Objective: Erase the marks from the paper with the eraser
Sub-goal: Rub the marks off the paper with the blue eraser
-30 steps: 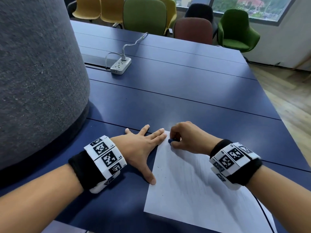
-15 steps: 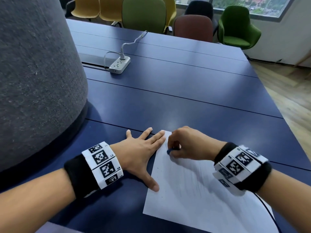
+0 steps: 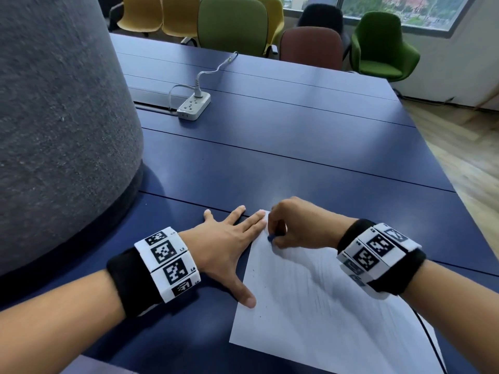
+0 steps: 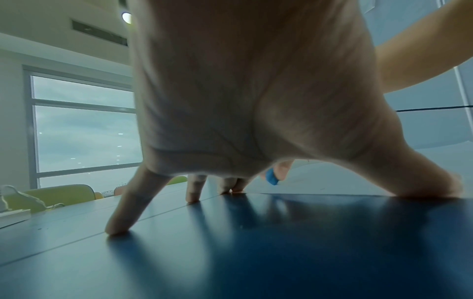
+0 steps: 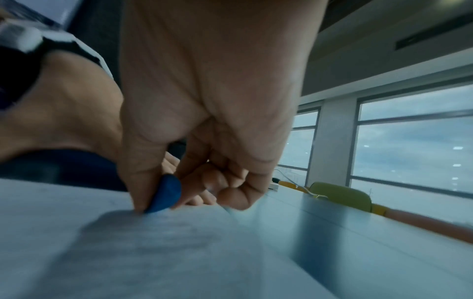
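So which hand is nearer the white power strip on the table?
Left. The left hand lies flat below the power strip, on the paper's left edge; the right hand, pinching the eraser, sits farther right.

Small printed codes "L3" and "L4" sit beside the black-and-white square markers on the left wristband (image 3: 169,263); the right wristband (image 3: 378,252) carries similar markers, its lettering too blurred to read.

Blue table (image 3: 297,147), coloured chairs (image 3: 232,25), windows (image 3: 399,9), seemingly wooden floor (image 3: 464,147).
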